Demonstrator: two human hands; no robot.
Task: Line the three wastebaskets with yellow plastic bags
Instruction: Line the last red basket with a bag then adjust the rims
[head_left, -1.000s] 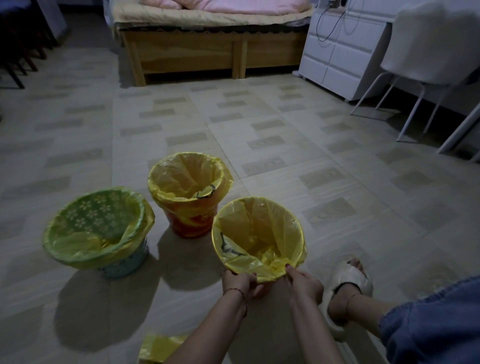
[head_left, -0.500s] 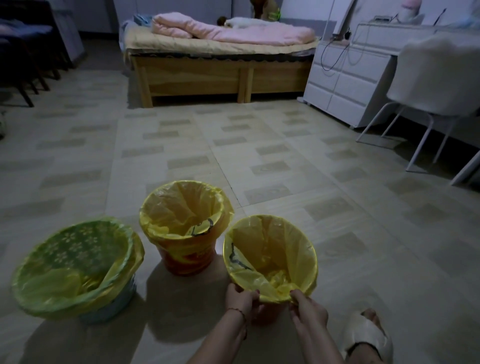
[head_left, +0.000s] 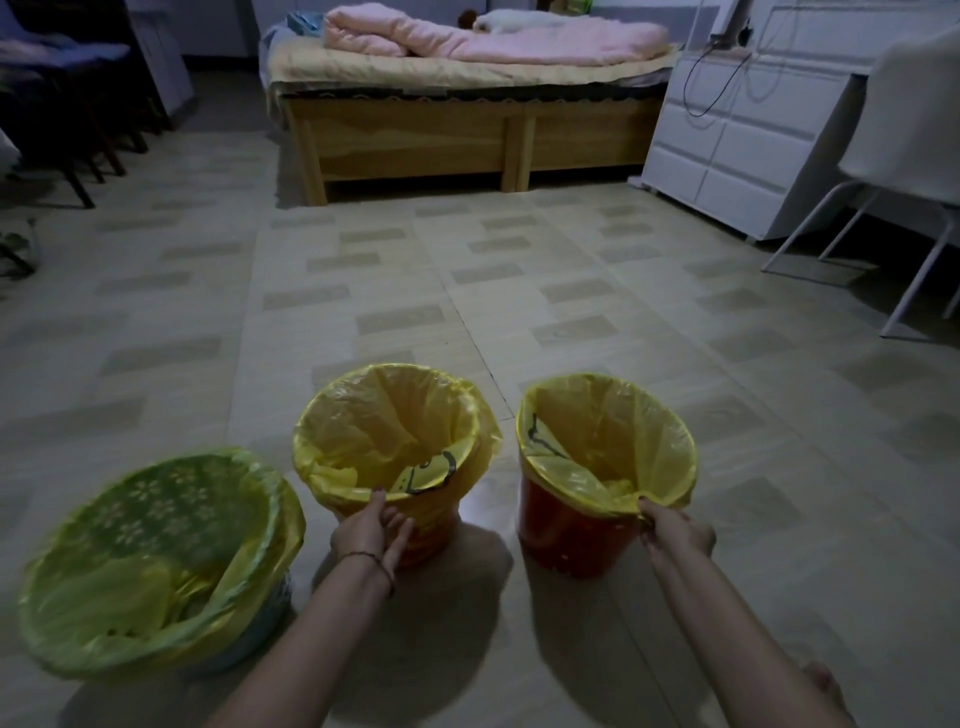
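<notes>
Head view, the only one. Three wastebaskets stand in a loose arc on the pale tiled floor (head_left: 467, 312), all near the lower edge, each already carrying a yellow plastic bag.

At 8 o'clock: wide green flower-patterned basket (head_left: 171, 525), its thin yellow liner (head_left: 130, 608) folded outward over the whole rim. No hand on it; probably finished.

At 6 o'clock: small orange round bucket (head_left: 431, 535) with a crinkled yellow bag (head_left: 395, 431) turned over its mouth. The left hand (head_left: 371, 532) wraps the near side just under the rim, thumb up on the folded plastic, fingers curled round the bucket wall. Likely a steadying or shifting hold: one grip pins film and bucket together so the liner does not slip.

At 5 o'clock, apart from the orange one: red round plastic bucket (head_left: 571, 530), yellow bag (head_left: 623, 441) inside. The cuff looks even at the far rim, slack and bunched at the near rim. The right hand (head_left: 675, 532) pinches that bunched edge against the rim, fingers closed on the plastic; probably gathering spare film to snug it.

Judgement: bagging essentially done; what remains is tidying the red bucket's near edge.

At 12 o'clock: wooden bed frame (head_left: 467, 135) with pink quilt (head_left: 493, 36). At 2 o'clock: white drawer unit (head_left: 727, 135), white chair (head_left: 909, 114).
</notes>
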